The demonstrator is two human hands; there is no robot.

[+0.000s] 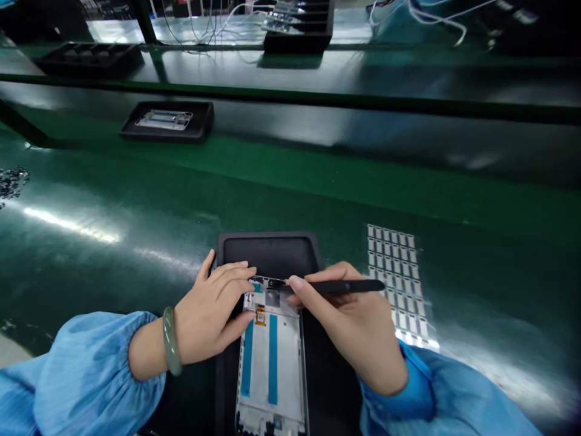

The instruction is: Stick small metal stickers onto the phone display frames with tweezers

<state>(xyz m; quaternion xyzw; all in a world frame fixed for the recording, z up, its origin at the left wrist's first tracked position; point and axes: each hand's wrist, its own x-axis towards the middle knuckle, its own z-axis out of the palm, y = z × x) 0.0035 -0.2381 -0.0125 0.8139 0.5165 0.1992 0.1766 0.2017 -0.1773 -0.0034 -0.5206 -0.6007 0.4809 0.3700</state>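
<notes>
A silver phone frame (284,357) with two blue strips lies in a black tray (267,248) in front of me. My left hand (213,306) rests on the frame's upper left edge, fingers stretched out and apart, thumb on its side. In my right hand (354,321) is a pair of black tweezers (340,286), held level. Their tips reach the top of the frame near a small dark part; whether anything sits between them is too small to tell. An orange flex cable (260,315) shows below my left fingertips.
A sheet of small pale stickers (397,272) lies to the right on the green table (181,188). Farther back, another black tray (200,121) holds a similar frame. Small dark parts (13,181) are heaped at far left. A metal shelf (218,72) crosses the back.
</notes>
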